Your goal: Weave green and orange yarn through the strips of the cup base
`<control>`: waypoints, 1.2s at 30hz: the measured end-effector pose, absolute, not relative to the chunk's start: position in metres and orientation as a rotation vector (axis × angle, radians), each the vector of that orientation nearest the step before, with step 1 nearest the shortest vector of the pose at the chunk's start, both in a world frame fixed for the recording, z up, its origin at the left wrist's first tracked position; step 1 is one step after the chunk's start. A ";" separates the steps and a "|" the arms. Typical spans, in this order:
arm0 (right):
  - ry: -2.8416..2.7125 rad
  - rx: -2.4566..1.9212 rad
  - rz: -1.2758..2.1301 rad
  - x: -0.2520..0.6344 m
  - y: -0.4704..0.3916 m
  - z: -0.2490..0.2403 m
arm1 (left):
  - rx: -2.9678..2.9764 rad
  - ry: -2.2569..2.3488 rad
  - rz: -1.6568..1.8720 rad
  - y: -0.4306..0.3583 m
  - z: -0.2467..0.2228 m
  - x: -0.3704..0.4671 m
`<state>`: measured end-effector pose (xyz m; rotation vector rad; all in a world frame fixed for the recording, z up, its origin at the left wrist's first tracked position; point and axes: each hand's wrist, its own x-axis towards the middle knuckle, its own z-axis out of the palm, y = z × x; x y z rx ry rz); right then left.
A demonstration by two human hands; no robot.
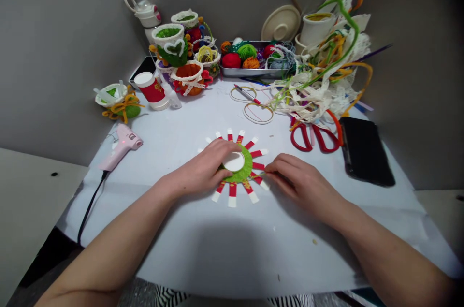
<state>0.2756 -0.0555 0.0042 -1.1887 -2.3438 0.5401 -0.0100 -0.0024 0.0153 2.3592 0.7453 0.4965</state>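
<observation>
Head view shows two bare hands meeting at a slit paper cup [232,197], splayed like a wheel mid-tabletop [174,249]. The left hand [203,167] grips it, thumb and fingers around its white centre; the right hand [299,176] pinches a thin green strand [259,175] at the strips' right side. Green yarn [247,164] already rings the centre — the red-and-white strip ends lie bare beyond it — so the step in hand looks like weaving. The next pass seems to call for a steady left hold and a snug pull, over one strip and under its neighbour.

Farther off, at left, a small trimmed cup [125,106] has green inside and pale slips at its mouth. Behind it stands a red paper cup [154,92], its contents not visible. Next comes a cluster of decorated cups [175,53]: the front one is orange inside, another green. Farther back, a metal tray [250,73] holds red, green and orange yarn balls [247,51]; beside it, a white tub [317,31] shows yellow at its mouth — what that is cannot be told.
</observation>
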 end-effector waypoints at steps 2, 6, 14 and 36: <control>-2.363 -1.131 0.547 0.275 -0.057 0.007 | 2.366 0.694 0.447 0.000 0.016 -0.014; -2.457 -1.054 0.549 0.276 -0.059 0.009 | 2.367 0.662 0.395 0.002 0.013 -0.015; -2.643 -0.904 0.595 0.276 -0.067 0.018 | 2.357 0.701 0.462 0.001 0.003 -0.008; -2.482 -1.236 0.523 0.276 -0.059 0.001 | 2.339 0.689 0.466 0.003 0.000 -0.008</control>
